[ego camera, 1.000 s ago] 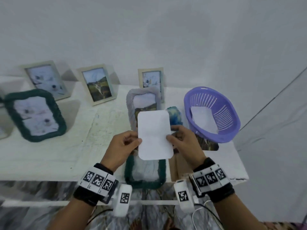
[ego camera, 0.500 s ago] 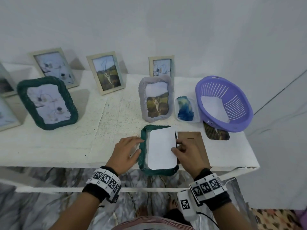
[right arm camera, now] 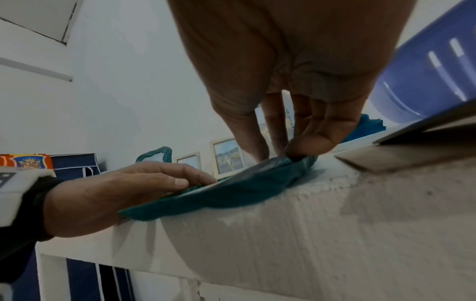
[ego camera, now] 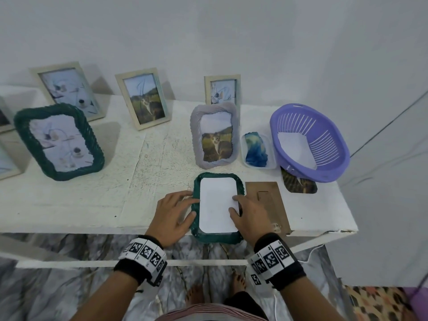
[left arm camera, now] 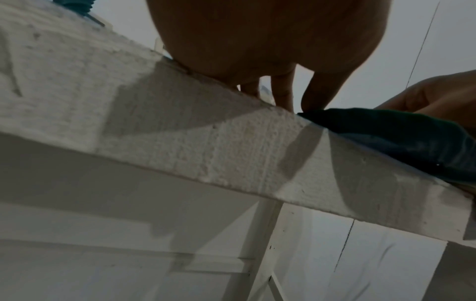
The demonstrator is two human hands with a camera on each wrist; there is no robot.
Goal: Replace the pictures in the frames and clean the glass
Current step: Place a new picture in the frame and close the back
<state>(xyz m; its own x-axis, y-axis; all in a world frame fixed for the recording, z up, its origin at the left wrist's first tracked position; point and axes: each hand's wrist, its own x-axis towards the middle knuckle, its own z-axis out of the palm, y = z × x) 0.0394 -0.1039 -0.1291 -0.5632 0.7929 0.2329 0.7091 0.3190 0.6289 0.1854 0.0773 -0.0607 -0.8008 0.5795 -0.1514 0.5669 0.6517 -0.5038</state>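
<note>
A dark green woven frame [ego camera: 216, 236] lies face down at the table's front edge, partly over it. A white picture back [ego camera: 216, 205] lies inside it. My left hand [ego camera: 173, 213] rests flat on the frame's left rim [right arm camera: 206, 197], fingers straight. My right hand [ego camera: 247, 214] presses its fingertips [right arm camera: 306, 145] on the picture's right edge and the frame's right rim. A brown backing board [ego camera: 268, 205] lies right of the frame. A removed cat picture [ego camera: 298, 184] lies under the basket's edge.
A purple basket [ego camera: 333, 163] holding white paper sits at the right. A clear tub with a blue cloth [ego camera: 254, 149] stands beside a grey frame [ego camera: 215, 137]. Another green frame [ego camera: 58, 142] and several pale wooden frames [ego camera: 143, 98] stand along the wall.
The white picture went from held up in both hands down into the green frame. Both hands now rest on the frame and picture at the table's edge.
</note>
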